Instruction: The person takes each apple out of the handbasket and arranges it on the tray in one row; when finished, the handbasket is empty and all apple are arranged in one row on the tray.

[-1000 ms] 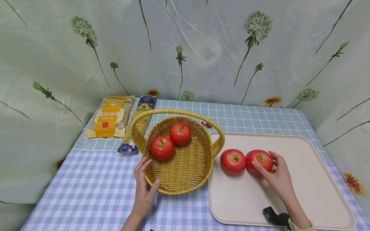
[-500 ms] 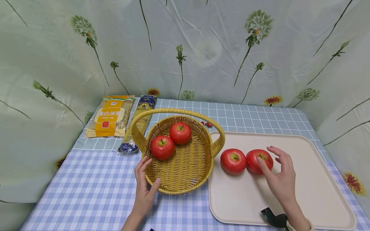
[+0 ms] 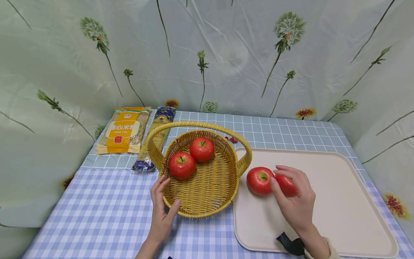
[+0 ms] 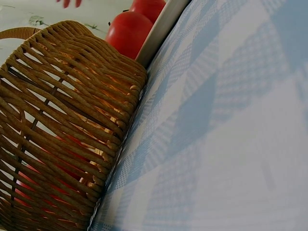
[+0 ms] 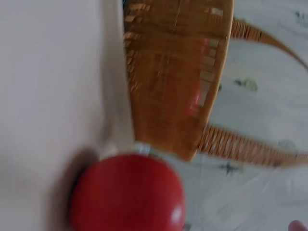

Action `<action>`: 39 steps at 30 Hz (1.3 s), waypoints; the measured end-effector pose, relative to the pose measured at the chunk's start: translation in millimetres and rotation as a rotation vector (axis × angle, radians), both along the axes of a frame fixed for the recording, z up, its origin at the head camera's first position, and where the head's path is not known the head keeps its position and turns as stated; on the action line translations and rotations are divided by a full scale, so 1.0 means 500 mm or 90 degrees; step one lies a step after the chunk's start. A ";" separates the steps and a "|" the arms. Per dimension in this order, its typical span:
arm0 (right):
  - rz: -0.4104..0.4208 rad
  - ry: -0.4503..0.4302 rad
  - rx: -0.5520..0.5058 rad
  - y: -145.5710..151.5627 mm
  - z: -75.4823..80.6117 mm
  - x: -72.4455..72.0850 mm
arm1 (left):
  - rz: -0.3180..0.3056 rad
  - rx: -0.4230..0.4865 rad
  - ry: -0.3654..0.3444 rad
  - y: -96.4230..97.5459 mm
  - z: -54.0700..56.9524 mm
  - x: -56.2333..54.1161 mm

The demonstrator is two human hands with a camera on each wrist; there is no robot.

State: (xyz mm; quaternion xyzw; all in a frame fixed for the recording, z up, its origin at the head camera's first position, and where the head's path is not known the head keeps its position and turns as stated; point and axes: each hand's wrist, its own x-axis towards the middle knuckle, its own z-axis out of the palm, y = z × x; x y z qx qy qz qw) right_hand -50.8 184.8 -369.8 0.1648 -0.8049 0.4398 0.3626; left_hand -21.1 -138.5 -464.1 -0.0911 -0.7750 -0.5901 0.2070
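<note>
In the head view, a round yellow wicker basket (image 3: 207, 194) with an arched handle stands at the table's middle. Two red apples (image 3: 182, 165) lie inside, toward its back left. My left hand (image 3: 161, 216) rests at its front-left side, fingertips and thumb at the rim. On the beige tray (image 3: 349, 201) sit two more apples side by side, the left apple (image 3: 258, 181) and the right apple (image 3: 286, 185). Above them my right hand (image 3: 297, 201) hovers with fingers loosely bent and spread, hiding part of the right apple. An apple (image 5: 127, 197) shows large in the right wrist view.
Left of the basket lie a yellow-orange food packet (image 3: 121, 131) and a long blue-and-gold spaghetti packet (image 3: 161, 122). A small red item (image 3: 231, 139) lies behind the basket. The tray's raised edge meets the basket's right side. A floral curtain (image 3: 207, 72) hangs behind the table.
My right hand has come off the right apple, lifting back, then moving left over both tray apples. The apples, the basket and my left hand have stayed in place.
</note>
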 end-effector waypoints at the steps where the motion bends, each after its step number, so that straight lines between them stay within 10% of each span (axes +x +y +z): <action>1: 0.016 0.011 0.000 -0.013 0.011 0.003 | 0.000 -0.001 0.000 0.000 0.000 0.000; 12: 0.182 0.062 0.020 -0.106 0.026 -0.014 | 0.002 -0.006 0.016 -0.001 -0.001 -0.002; 26: 0.144 -0.128 0.252 -0.190 0.042 -0.061 | 0.002 -0.008 0.029 -0.001 0.000 -0.002; 39: 0.130 -0.282 0.265 -0.244 0.072 -0.120 | -0.004 -0.008 0.023 -0.002 0.001 -0.002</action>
